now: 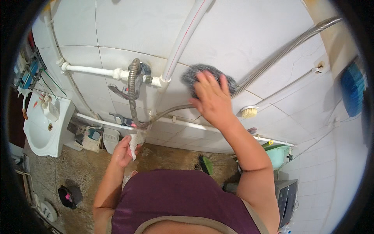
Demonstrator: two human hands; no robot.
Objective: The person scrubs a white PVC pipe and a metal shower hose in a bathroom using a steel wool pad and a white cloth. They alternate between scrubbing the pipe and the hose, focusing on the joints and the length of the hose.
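Note:
My right hand [213, 100] lies with its fingers spread over a dark grey cloth [191, 78], pressing it flat to the white tiled wall [241, 43]. The cloth is smeared by motion. A metal shower hose [280, 52] runs across the wall and passes behind the hand and cloth. Lower down on the left, my left hand [124, 151] is closed around a white crumpled cloth [134, 143]. It hangs just under the bend of the hose, near the tap [119, 91].
White pipes [183, 39] run over the wall. A scrubbing brush [249, 112] hangs at the right. The washbasin [43, 136] stands at the left. On the floor are a dark bin [70, 196] and a green brush [206, 165]; a grey machine [287, 202] sits at the lower right.

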